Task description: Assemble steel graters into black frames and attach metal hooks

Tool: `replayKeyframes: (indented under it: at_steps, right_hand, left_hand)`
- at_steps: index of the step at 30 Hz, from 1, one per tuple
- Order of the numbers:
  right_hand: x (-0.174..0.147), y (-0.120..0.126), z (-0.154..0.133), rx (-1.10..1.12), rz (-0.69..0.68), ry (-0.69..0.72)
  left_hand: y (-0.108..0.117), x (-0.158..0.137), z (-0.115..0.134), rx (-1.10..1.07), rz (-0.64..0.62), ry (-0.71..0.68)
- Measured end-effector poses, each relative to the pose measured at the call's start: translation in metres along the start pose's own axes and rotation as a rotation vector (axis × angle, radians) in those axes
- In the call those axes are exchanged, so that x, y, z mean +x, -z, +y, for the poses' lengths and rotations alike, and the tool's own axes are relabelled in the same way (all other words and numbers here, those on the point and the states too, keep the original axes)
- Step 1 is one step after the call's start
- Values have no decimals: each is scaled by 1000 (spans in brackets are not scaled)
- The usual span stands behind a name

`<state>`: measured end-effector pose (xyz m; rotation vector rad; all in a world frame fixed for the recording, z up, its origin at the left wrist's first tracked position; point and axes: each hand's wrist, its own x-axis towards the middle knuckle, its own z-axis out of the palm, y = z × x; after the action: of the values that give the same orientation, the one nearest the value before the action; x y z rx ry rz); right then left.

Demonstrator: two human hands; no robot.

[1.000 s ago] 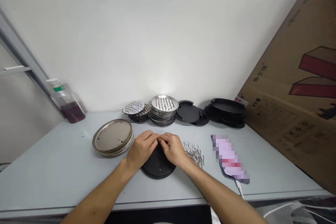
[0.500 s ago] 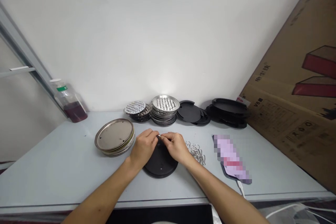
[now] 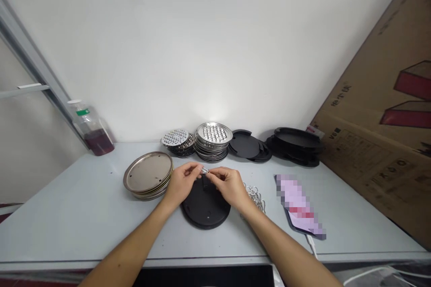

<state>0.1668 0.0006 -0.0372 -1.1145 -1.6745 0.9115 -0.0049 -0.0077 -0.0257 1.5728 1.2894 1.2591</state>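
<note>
A small shiny metal wire loop (image 3: 204,170) is pinched between the fingertips of my left hand (image 3: 182,183) and my right hand (image 3: 228,183). Both hands are closed on it, just above the far edge of a round black disc (image 3: 206,210). The disc lies flat on the table, partly covered by my fingers. Beside my right wrist is a heap of small metal wire hooks (image 3: 257,197), some hidden by the wrist. Left of my left hand stands a stack of round metal plates (image 3: 148,172) with small holes in the top one.
Along the wall stand stacks of round metal grater plates (image 3: 214,133) and black plastic rings and discs (image 3: 247,143). At right are a phone (image 3: 298,204) on a white cable and a large cardboard box (image 3: 363,134). A bottle of dark red liquid (image 3: 98,141) stands back left.
My hands have lifted slightly from the black disc's far edge, and the wire loop shows more between my fingertips. The whole view has shifted a little.
</note>
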Motion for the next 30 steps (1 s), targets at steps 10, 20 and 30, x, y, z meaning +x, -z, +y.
replayKeyframes:
  at_steps: [10, 20, 30]
  right_hand:
    - [4, 8, -2, 312, -161, 32]
    - [12, 1, 18, -131, 16, 218]
    - [10, -5, 30, -304, -31, 210]
  left_hand:
    - [-2, -8, 0, 354, 29, -448]
    - [-6, -1, -17, 445, 68, -308]
    - [-10, -4, -25, 490, -10, -245]
